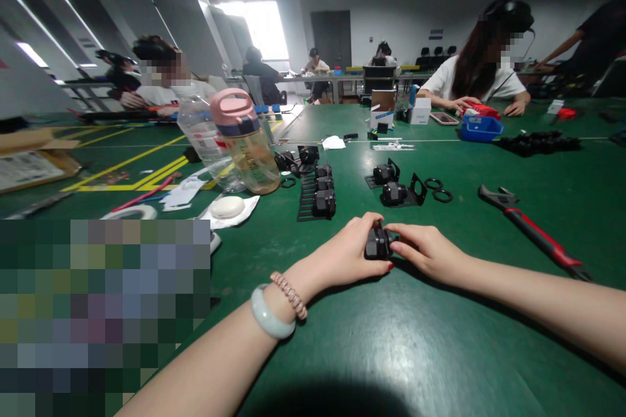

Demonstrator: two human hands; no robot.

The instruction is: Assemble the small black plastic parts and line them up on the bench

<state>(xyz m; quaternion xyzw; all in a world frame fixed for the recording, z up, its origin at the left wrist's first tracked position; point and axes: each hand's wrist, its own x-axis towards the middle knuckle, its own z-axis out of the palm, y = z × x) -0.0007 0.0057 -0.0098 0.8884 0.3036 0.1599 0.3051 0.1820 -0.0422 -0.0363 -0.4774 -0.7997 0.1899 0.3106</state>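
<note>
Between my hands is a black plastic fitting (377,244) with a ribbed nut-like body, close above the green table (342,352). My left hand (349,251) grips it from the left, thumb below and fingers above. My right hand (428,249) pinches its right side with thumb and forefinger. Beyond my hands, similar black fittings on slotted brackets (323,202) stand in a row. Two more bracketed fittings (394,193) lie to their right, beside two black rings (443,195).
An adjustable wrench (542,234) with red-black handles lies at the right. A pink-lidded bottle (249,150) and a clear plastic bottle (203,137) stand at the left, near a white round object (227,207). A blue bin (482,128) sits by a person across the table.
</note>
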